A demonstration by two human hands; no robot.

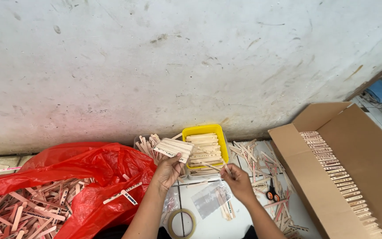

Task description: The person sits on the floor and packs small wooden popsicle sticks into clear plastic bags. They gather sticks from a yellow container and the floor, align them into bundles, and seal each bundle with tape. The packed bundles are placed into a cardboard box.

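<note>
Hands sorting wooden ice-cream sticks on a tiled floor by a white wall
Left hand [168,170] grips a fanned stack of sticks [173,148] just beside the yellow tub [203,129] of sticks; right hand [238,182] pinches a single stick [227,169] at the tub's near edge. Red plastic bag [89,166] of sticks lies left, cardboard box [363,155] with stick rows right, tape roll [182,222] near the wrists

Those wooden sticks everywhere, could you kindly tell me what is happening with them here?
A person sits on the floor by a wall. The left hand holds a fanned stack of sticks, while the right hand pinches a single stick near a yellow tub full of them. More sticks lie in a red bag, and neat rows fill a cardboard box.
</note>
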